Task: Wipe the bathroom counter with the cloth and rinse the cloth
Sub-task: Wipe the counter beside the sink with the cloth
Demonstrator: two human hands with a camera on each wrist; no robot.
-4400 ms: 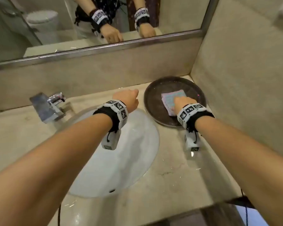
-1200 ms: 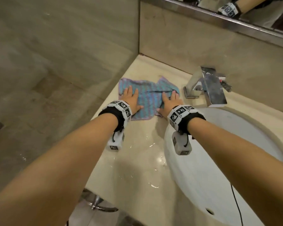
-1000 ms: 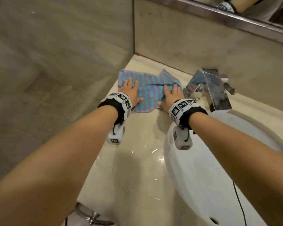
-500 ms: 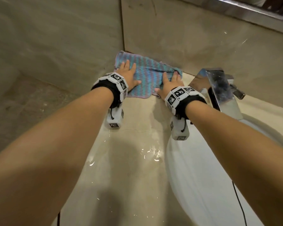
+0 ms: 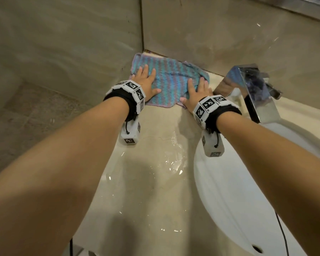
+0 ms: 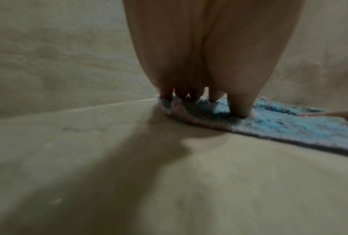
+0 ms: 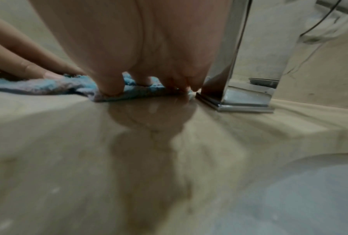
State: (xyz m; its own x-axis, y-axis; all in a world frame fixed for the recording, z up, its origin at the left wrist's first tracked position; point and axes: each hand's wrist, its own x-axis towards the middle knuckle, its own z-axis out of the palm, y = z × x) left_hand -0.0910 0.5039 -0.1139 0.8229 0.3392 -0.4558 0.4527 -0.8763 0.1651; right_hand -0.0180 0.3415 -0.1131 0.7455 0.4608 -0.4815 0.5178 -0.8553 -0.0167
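Both my palms press the cloth point(image 5: 171, 84) flat into the counter's point(image 5: 155, 191) back corner: left hand point(image 5: 146, 84) and right hand point(image 5: 196, 92), fingers straight, the right beside the tap point(image 5: 251, 89). I judge wiping mid-step; next, drag it across the wet streaks.

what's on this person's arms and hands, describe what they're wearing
Both forearms are bare, with no sleeves. The left hand and right hand are ungloved. Each wrist carries a black band with white blocks printed with black square markers, a small white marked box hanging beneath.
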